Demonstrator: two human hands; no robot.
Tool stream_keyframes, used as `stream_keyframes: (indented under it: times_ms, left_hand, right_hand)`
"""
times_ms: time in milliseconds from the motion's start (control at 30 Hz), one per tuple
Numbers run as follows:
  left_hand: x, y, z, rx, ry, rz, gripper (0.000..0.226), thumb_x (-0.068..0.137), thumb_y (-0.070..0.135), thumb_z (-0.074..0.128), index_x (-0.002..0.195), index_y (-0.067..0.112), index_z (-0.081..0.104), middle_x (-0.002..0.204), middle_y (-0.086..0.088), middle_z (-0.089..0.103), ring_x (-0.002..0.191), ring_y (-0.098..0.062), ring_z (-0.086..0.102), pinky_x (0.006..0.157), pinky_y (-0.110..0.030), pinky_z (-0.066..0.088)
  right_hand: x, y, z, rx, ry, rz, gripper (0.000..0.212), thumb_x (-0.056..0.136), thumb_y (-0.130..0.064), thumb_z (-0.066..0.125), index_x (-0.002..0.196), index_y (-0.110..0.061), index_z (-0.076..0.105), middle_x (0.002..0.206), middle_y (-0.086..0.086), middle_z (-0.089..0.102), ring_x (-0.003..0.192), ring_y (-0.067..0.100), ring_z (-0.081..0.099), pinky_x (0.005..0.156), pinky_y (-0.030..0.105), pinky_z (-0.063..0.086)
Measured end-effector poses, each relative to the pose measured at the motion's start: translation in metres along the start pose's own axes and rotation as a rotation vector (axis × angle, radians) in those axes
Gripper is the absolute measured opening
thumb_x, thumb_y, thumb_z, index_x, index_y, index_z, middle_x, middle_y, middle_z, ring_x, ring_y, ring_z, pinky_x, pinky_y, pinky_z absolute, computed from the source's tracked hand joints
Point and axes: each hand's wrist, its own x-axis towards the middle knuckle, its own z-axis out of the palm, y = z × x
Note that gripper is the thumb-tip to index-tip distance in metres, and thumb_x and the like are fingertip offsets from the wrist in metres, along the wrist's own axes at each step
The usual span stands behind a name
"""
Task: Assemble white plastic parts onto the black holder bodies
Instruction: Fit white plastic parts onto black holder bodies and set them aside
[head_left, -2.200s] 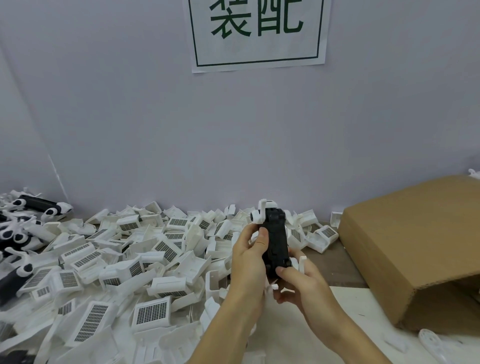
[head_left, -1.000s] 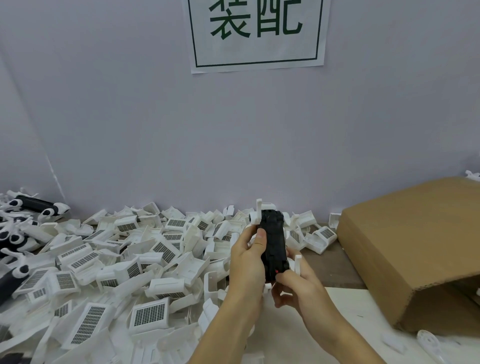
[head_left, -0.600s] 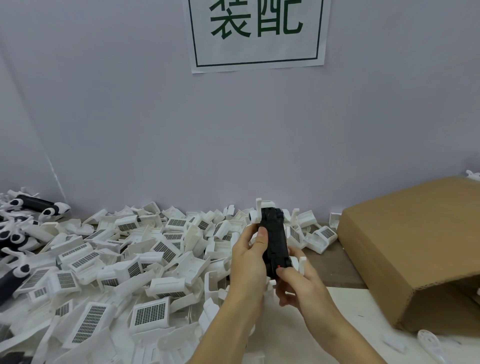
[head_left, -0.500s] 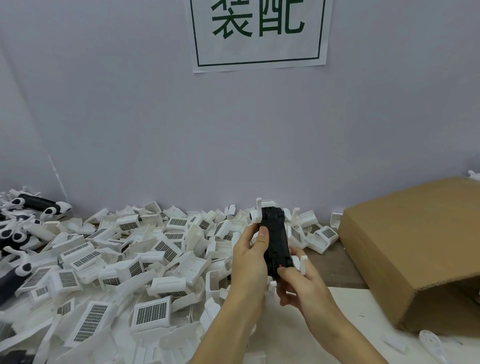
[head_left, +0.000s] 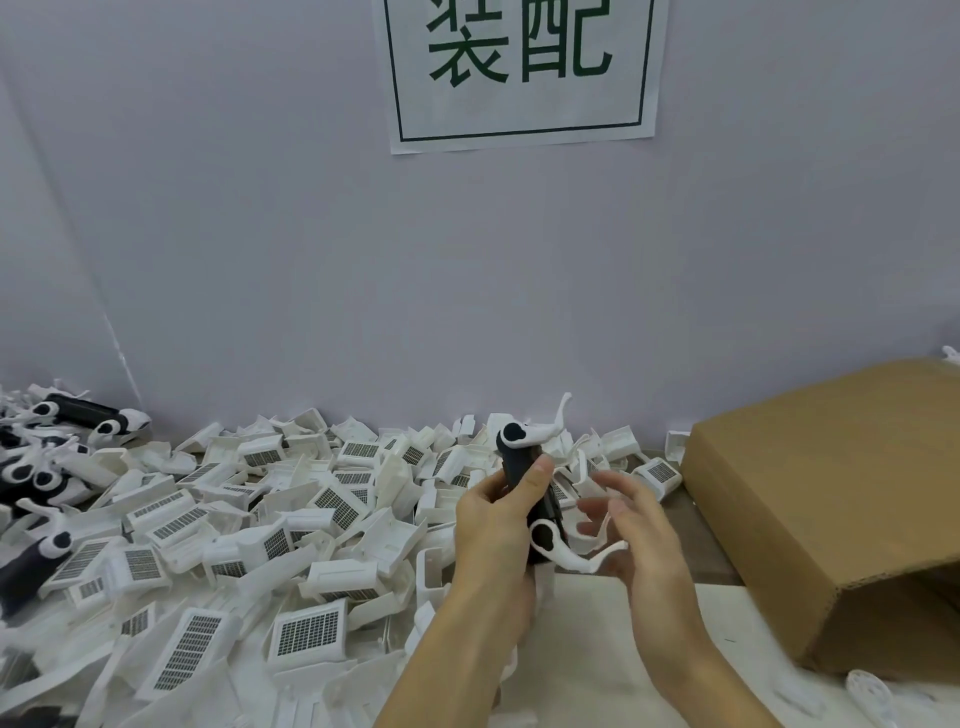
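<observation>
My left hand (head_left: 493, 525) grips a black holder body (head_left: 519, 467) and holds it upright above the pile. A white hooked arm (head_left: 540, 431) sits on its top end and points right. A second white hooked arm (head_left: 571, 553) sits on its bottom end and reaches toward my right hand. My right hand (head_left: 634, 530) is blurred, just right of the holder, with its fingers spread and loose. The lower arm's tip lies against its palm, and the fingers do not curl round anything.
A heap of loose white parts with grid faces (head_left: 260, 519) covers the table's left and middle. Black-and-white assembled holders (head_left: 78, 415) lie at the far left. A cardboard box (head_left: 831, 493) lies on its side at the right. A small white round piece (head_left: 867, 693) lies in front of it.
The holder has been turned in my left hand, so the white hooked arms at both ends now show. My right hand has let go of its lower end and opened.
</observation>
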Motion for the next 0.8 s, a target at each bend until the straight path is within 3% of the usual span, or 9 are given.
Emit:
stream_keyframes:
  times_ms: [100, 200, 267, 367, 467, 633, 700, 800]
  left_hand:
    - [0.001, -0.001, -0.003, 0.080, 0.008, 0.034, 0.028, 0.076, 0.018, 0.084, 0.095, 0.000, 0.076, 0.082, -0.014, 0.074, 0.073, -0.028, 0.071, 0.069, -0.039, 0.059]
    - [0.001, -0.006, -0.004, 0.165, 0.066, 0.076, 0.034, 0.074, 0.017, 0.088, 0.101, 0.005, 0.072, 0.087, -0.010, 0.075, 0.076, -0.025, 0.074, 0.072, -0.039, 0.059]
    - [0.000, -0.007, -0.003, 0.195, 0.105, 0.102, 0.039, 0.074, 0.016, 0.088, 0.105, 0.010, 0.066, 0.097, -0.011, 0.075, 0.083, -0.025, 0.075, 0.072, -0.038, 0.060]
    - [0.000, -0.006, -0.002, 0.141, 0.096, 0.086, 0.033, 0.079, 0.022, 0.085, 0.104, 0.010, 0.065, 0.096, -0.013, 0.075, 0.083, -0.027, 0.076, 0.077, -0.044, 0.061]
    - [-0.001, -0.004, 0.001, 0.166, 0.003, 0.077, 0.024, 0.089, 0.024, 0.076, 0.103, 0.004, 0.073, 0.095, -0.016, 0.077, 0.089, -0.031, 0.076, 0.074, -0.039, 0.061]
    - [-0.004, -0.010, 0.007, 0.281, -0.097, 0.138, 0.017, 0.098, 0.012, 0.062, 0.096, 0.007, 0.079, 0.093, -0.013, 0.078, 0.093, -0.028, 0.075, 0.082, -0.033, 0.061]
    - [-0.003, -0.010, 0.006, 0.339, -0.098, 0.182, 0.016, 0.097, 0.006, 0.062, 0.103, 0.009, 0.077, 0.096, -0.007, 0.079, 0.096, -0.021, 0.075, 0.087, -0.031, 0.060]
    - [-0.003, -0.010, 0.004, 0.406, -0.094, 0.226, 0.017, 0.094, 0.005, 0.067, 0.102, 0.017, 0.076, 0.093, 0.002, 0.080, 0.092, -0.009, 0.075, 0.078, -0.021, 0.058]
  right_hand:
    - [-0.003, -0.006, 0.000, -0.041, 0.036, -0.102, 0.024, 0.087, -0.039, 0.053, 0.100, -0.035, 0.072, 0.100, -0.011, 0.072, 0.099, 0.017, 0.065, 0.086, 0.042, 0.050]
    - [-0.006, -0.007, 0.004, -0.184, -0.016, -0.185, 0.017, 0.097, -0.024, 0.061, 0.100, -0.032, 0.075, 0.102, -0.010, 0.073, 0.102, 0.013, 0.067, 0.087, 0.037, 0.055]
    - [-0.009, -0.006, 0.006, -0.296, -0.081, -0.240, 0.025, 0.097, -0.017, 0.062, 0.109, -0.036, 0.073, 0.108, -0.017, 0.074, 0.106, 0.002, 0.066, 0.092, 0.027, 0.054]
    - [-0.010, -0.006, 0.009, -0.434, -0.122, -0.286, 0.025, 0.096, -0.034, 0.063, 0.116, -0.049, 0.066, 0.112, -0.031, 0.069, 0.100, -0.011, 0.064, 0.088, 0.021, 0.050]
    - [-0.008, -0.008, 0.007, -0.444, -0.105, -0.274, 0.024, 0.091, -0.039, 0.068, 0.106, -0.058, 0.064, 0.103, -0.027, 0.071, 0.102, -0.003, 0.066, 0.081, 0.011, 0.050]
    - [0.001, 0.001, -0.001, -0.434, 0.068, -0.190, 0.011, 0.094, -0.024, 0.067, 0.090, -0.035, 0.070, 0.078, -0.015, 0.074, 0.075, 0.004, 0.069, 0.067, 0.022, 0.053]
    - [0.003, 0.001, -0.004, -0.312, 0.091, -0.117, 0.017, 0.098, -0.019, 0.061, 0.090, -0.028, 0.072, 0.079, -0.011, 0.075, 0.075, 0.007, 0.071, 0.065, 0.022, 0.051]
    - [0.003, -0.002, -0.004, -0.190, 0.071, -0.035, 0.021, 0.100, -0.017, 0.057, 0.092, -0.027, 0.073, 0.084, -0.008, 0.077, 0.081, 0.008, 0.072, 0.070, 0.024, 0.053]
